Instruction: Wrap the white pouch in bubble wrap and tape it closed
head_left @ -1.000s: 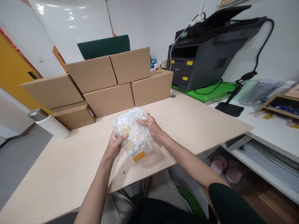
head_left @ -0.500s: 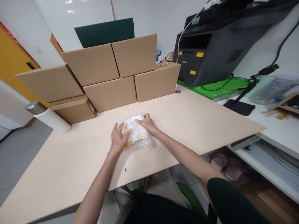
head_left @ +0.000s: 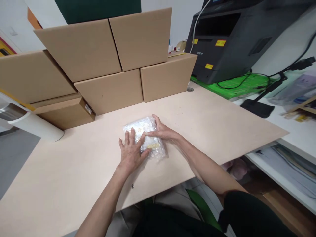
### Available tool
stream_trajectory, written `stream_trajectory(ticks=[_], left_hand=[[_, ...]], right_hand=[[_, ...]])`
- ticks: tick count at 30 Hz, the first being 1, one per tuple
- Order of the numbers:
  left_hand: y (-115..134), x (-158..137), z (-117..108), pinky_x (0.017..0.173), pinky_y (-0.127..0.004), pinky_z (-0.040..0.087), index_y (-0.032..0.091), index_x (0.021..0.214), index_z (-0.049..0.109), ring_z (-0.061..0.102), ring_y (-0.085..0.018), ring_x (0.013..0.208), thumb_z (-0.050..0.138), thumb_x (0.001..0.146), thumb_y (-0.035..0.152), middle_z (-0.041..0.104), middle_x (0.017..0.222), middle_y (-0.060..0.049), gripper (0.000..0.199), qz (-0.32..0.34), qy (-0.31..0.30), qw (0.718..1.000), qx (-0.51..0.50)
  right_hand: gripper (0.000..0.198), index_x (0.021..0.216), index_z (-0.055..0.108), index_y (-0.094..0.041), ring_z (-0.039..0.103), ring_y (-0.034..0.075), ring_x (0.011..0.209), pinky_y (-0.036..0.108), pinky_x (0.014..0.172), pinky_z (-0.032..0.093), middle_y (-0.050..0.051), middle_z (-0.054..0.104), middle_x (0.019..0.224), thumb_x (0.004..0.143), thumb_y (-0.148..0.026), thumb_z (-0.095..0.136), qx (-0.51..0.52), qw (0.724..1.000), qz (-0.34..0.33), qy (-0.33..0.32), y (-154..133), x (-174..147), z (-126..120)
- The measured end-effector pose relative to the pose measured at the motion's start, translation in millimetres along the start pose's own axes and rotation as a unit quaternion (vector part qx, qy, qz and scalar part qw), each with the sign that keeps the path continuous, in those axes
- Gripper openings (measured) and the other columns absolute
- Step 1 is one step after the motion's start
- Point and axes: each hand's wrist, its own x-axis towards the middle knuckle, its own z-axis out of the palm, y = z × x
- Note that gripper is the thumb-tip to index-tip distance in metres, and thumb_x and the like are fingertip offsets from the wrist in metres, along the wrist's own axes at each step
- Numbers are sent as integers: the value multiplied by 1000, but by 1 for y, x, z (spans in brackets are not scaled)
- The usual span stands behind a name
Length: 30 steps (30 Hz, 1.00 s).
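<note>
So, L hand (head_left: 130, 151) has a wide grip, fingers spread, touching the top and near-left part of the clear-wrapped packet (head_left: 150, 141). R hand (head_left: 164, 131) has a narrower grip, holding the packet at its R side w/ thumb on top & fingertips round the far edge. Packet's on the counter (head_left: 81, 171), approx. mid, in front of stacked cardboard boxes (head_left: 108, 95). White bottle (head_left: 37, 125) w/ metal top is at far L, beside the boxes; dk. grey printer (head_left: 214, 56) at far R.
</note>
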Motion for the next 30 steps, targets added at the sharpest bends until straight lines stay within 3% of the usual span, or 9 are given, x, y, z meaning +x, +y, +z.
stream_trajectory(ticks=[3,7,9,12,16,18,21,25,30], left_hand=[[4,-2,3,107,-76,18,32,153,36,13,-48,149,47,93,59,14,166,-16,67,12,46,999,24],[8,-3,12,118,-63,15,22,154,35,19,-35,151,39,100,46,27,163,-13,59,97,98,989,50],[9,-3,17,120,-54,18,22,154,35,20,-30,151,39,101,38,31,162,-10,56,144,104,983,54],[10,-3,21,121,-51,19,25,154,35,20,-30,151,41,100,34,31,162,-7,55,167,112,978,60],[8,-5,17,122,-54,11,29,154,34,18,-32,151,43,98,50,31,162,-4,61,231,102,966,56],[8,-6,14,121,-59,9,31,154,34,17,-35,151,45,93,62,29,163,-4,69,255,91,962,48],[12,-6,12,119,-63,7,30,152,39,21,-39,149,47,87,69,31,162,-7,76,243,88,965,35],[27,-4,14,118,-66,8,25,149,44,27,-42,146,55,85,65,43,155,-12,76,206,114,972,11],[38,-3,20,116,-64,16,23,141,54,38,-41,141,59,90,27,57,141,-14,51,160,165,973,-17]], right_hand=[[131,159,4,-26,19,30,151,47,121,19,15,18,163,61,-56,85,29,999,-2,-13,9,6,-4],[100,156,22,-27,33,29,145,46,117,28,14,41,153,77,-62,71,32,997,9,73,21,17,2],[82,152,34,-27,46,28,135,46,114,33,12,54,141,83,-60,64,16,993,-1,117,24,21,5],[65,146,44,-23,57,26,121,45,109,39,10,63,128,89,-51,57,-21,988,-12,150,24,24,7],[54,140,51,-21,57,25,117,40,107,40,9,63,126,92,-45,52,-57,983,-36,169,19,24,6],[51,137,53,-22,59,24,111,39,103,41,7,66,116,92,-45,52,-60,982,-42,175,18,24,7],[49,133,55,-24,60,22,96,37,94,45,4,67,97,90,-47,55,-44,982,-24,182,19,27,8],[45,108,64,-22,57,19,92,33,88,43,3,65,96,89,-60,51,41,980,-21,193,22,31,7],[54,83,61,-20,52,16,75,28,71,43,1,60,79,79,-73,55,181,966,-11,184,24,37,4]])
